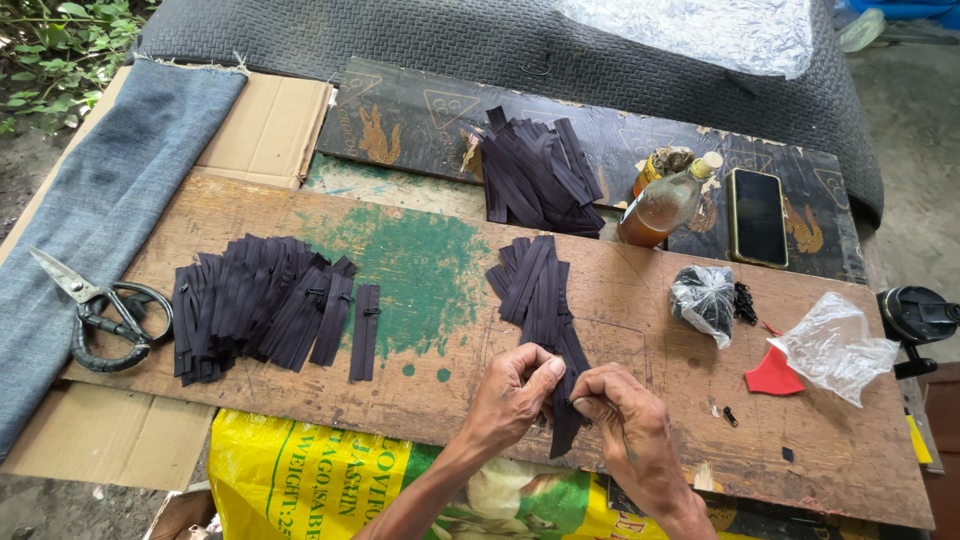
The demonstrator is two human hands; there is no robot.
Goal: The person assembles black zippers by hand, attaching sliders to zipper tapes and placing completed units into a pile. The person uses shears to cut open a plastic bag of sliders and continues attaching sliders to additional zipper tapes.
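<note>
My left hand (514,393) and my right hand (622,420) meet near the front edge of a worn wooden board (640,300). Both pinch one dark zipper strip (566,420) between their fingertips. Just beyond the hands lies a small pile of dark zipper strips (535,285). A row of several finished strips (265,305) is fanned out on the board's left part. Another heap of strips (535,175) rests on the dark panel behind.
Large scissors (105,310) lie at the left on blue denim cloth (110,190). A glass bottle of amber liquid (665,200), a phone (757,215), a small bag of dark parts (705,300), crumpled plastic (835,345) and a red scrap (773,375) sit at the right.
</note>
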